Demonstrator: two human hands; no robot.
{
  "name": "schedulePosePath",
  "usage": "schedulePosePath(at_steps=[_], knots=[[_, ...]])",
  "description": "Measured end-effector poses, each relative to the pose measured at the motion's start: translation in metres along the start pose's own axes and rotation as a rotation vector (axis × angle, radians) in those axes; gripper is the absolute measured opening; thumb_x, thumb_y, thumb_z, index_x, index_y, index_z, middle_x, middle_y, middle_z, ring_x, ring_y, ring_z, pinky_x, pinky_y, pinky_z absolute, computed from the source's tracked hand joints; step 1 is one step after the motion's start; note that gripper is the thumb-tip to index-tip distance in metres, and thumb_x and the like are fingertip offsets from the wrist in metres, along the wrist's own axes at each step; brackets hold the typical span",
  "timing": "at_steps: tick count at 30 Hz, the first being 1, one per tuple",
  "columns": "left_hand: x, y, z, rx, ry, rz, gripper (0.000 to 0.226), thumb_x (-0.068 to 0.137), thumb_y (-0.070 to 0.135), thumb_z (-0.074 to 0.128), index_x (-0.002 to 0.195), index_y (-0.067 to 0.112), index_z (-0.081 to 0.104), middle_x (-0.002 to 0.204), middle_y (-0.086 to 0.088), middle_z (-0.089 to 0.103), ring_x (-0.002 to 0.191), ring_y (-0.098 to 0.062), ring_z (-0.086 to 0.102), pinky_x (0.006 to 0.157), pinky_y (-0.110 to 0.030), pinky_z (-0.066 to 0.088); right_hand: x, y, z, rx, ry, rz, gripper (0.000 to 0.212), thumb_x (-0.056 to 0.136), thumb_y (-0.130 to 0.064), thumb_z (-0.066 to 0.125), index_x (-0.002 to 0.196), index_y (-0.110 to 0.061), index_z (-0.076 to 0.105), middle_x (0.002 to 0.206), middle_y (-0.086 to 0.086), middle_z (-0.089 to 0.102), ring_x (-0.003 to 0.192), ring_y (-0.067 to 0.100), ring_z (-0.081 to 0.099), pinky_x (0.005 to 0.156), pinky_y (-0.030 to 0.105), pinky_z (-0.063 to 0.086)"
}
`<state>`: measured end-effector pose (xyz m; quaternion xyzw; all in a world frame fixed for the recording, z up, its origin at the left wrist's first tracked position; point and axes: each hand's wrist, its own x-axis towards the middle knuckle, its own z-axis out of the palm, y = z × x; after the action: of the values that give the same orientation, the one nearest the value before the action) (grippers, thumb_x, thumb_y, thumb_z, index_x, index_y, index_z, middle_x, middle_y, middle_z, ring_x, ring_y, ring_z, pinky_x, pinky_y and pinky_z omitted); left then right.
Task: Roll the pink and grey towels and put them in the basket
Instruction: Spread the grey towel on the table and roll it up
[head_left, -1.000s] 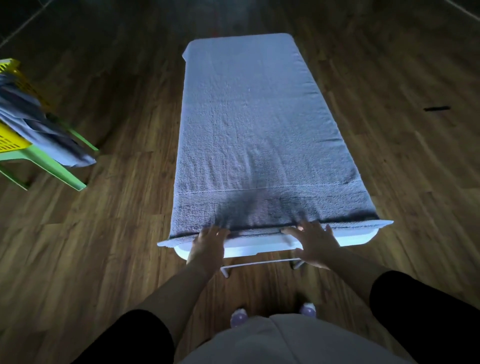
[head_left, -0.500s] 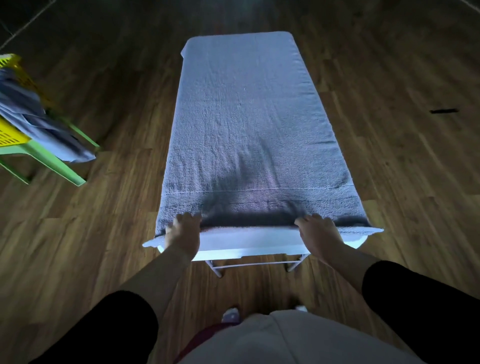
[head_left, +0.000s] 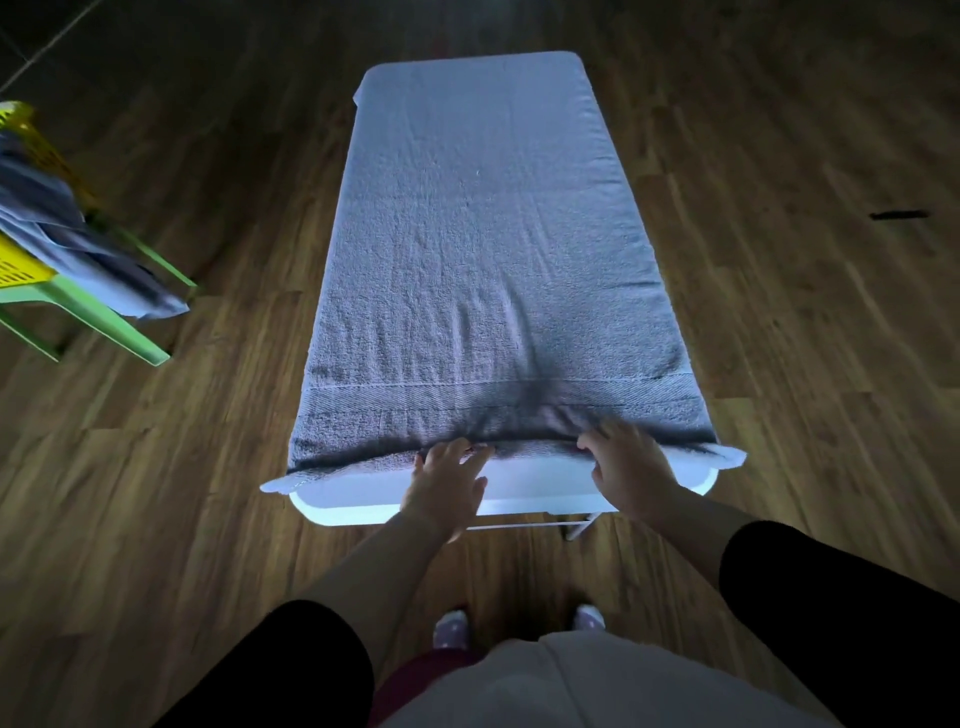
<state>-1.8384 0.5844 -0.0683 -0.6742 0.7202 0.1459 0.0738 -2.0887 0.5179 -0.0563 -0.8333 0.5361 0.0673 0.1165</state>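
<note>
A grey towel (head_left: 483, 234) lies flat along the whole length of a narrow white table (head_left: 524, 493). Its near hem is turned up into a small first fold. My left hand (head_left: 447, 486) rests at that fold left of centre, fingers reaching onto the cloth. My right hand (head_left: 626, 467) lies on the fold right of centre, fingers spread and slightly bent over the cloth. A yellow basket (head_left: 15, 260) sits at the far left with another grey towel (head_left: 78, 249) hanging over its rim.
The basket stands on a green plastic stool (head_left: 93, 317) at the left edge. Dark wooden floor surrounds the table. A small dark object (head_left: 898, 214) lies on the floor at the right. My feet in socks show below the table's near end.
Both hands have moved inward toward the middle of the near hem. The towel's edge now bunches into a small fold with creases running up from it.
</note>
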Motion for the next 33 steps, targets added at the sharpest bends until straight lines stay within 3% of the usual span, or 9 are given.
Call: schedulePosePath(at_steps=[3, 6, 10, 14, 18, 23, 26, 29, 33], knots=[[0.004, -0.004, 0.0, -0.042, -0.035, 0.004, 0.051, 0.099, 0.04, 0.039, 0.148, 0.032, 0.029, 0.151, -0.005, 0.031, 0.136, -0.029, 0.027, 0.114, -0.043, 0.025, -0.01, 0.03, 0.004, -0.012, 0.018, 0.073, 0.043, 0.078, -0.011, 0.065, 0.119, -0.021, 0.058, 0.115, 0.006, 0.057, 0.109, 0.029, 0.055, 0.084, 0.041, 0.05], [0.012, -0.008, 0.003, -0.085, -0.075, -0.001, 0.05, 0.098, 0.04, 0.04, 0.147, 0.033, 0.032, 0.151, -0.006, 0.033, 0.139, -0.029, 0.025, 0.115, -0.043, 0.022, -0.021, 0.066, 0.002, -0.069, 0.09, 0.19, 0.036, 0.075, -0.01, 0.068, 0.108, -0.023, 0.062, 0.101, 0.003, 0.062, 0.094, 0.027, 0.062, 0.076, 0.038, 0.051], [0.019, -0.007, 0.0, -0.123, -0.08, 0.005, 0.047, 0.098, 0.041, 0.042, 0.143, 0.032, 0.04, 0.148, -0.005, 0.039, 0.14, -0.025, 0.026, 0.115, -0.042, 0.021, -0.029, 0.109, -0.005, -0.028, 0.022, 0.32, 0.032, 0.087, -0.009, 0.049, 0.113, -0.027, 0.055, 0.113, -0.004, 0.06, 0.101, 0.022, 0.06, 0.086, 0.036, 0.045], [0.022, -0.007, -0.006, -0.146, -0.078, -0.028, 0.042, 0.098, 0.041, 0.043, 0.14, 0.035, 0.045, 0.146, -0.005, 0.043, 0.137, -0.024, 0.032, 0.114, -0.04, 0.021, -0.03, 0.137, -0.007, 0.239, -0.02, 0.367, 0.025, 0.092, -0.014, 0.036, 0.096, -0.029, 0.055, 0.097, -0.006, 0.061, 0.096, 0.028, 0.052, 0.09, 0.039, 0.039], [0.018, -0.003, -0.01, -0.179, -0.073, -0.059, 0.041, 0.098, 0.037, 0.046, 0.14, 0.033, 0.047, 0.146, -0.005, 0.043, 0.138, -0.024, 0.031, 0.115, -0.04, 0.02, -0.021, 0.157, -0.011, 0.245, -0.118, 0.346, 0.023, 0.091, -0.018, 0.035, 0.092, -0.037, 0.047, 0.097, -0.009, 0.063, 0.097, 0.024, 0.055, 0.091, 0.043, 0.03], [0.013, 0.0, -0.004, -0.158, -0.066, -0.095, 0.048, 0.095, 0.038, 0.05, 0.142, 0.034, 0.043, 0.145, -0.006, 0.043, 0.137, -0.026, 0.031, 0.114, -0.045, 0.026, -0.015, 0.153, -0.026, 0.072, -0.027, 0.392, 0.023, 0.092, -0.011, 0.044, 0.106, -0.029, 0.05, 0.106, 0.0, 0.059, 0.103, 0.027, 0.059, 0.088, 0.042, 0.044], [0.005, 0.009, -0.003, -0.018, -0.052, -0.124, 0.054, 0.095, 0.042, 0.045, 0.147, 0.037, 0.029, 0.149, -0.005, 0.03, 0.137, -0.029, 0.025, 0.111, -0.044, 0.031, -0.005, 0.128, -0.034, -0.02, 0.073, 0.245, 0.032, 0.087, -0.007, 0.049, 0.109, -0.026, 0.06, 0.108, 0.002, 0.06, 0.102, 0.026, 0.059, 0.083, 0.04, 0.049], [-0.005, 0.015, -0.007, 0.054, -0.054, -0.135, 0.061, 0.096, 0.045, 0.043, 0.15, 0.041, 0.016, 0.145, -0.008, 0.027, 0.13, -0.028, 0.028, 0.106, -0.042, 0.034, 0.002, 0.089, -0.028, 0.096, 0.048, 0.041, 0.027, 0.088, -0.012, 0.052, 0.106, -0.026, 0.066, 0.108, 0.001, 0.06, 0.108, 0.026, 0.054, 0.088, 0.041, 0.044], [-0.011, 0.007, -0.009, 0.001, -0.056, -0.112, 0.061, 0.095, 0.044, 0.044, 0.15, 0.04, 0.016, 0.145, -0.006, 0.031, 0.131, -0.026, 0.03, 0.108, -0.043, 0.031, 0.006, 0.023, -0.021, 0.115, -0.008, -0.141, 0.033, 0.09, -0.014, 0.05, 0.118, -0.023, 0.063, 0.116, 0.003, 0.059, 0.114, 0.023, 0.052, 0.09, 0.039, 0.043]])
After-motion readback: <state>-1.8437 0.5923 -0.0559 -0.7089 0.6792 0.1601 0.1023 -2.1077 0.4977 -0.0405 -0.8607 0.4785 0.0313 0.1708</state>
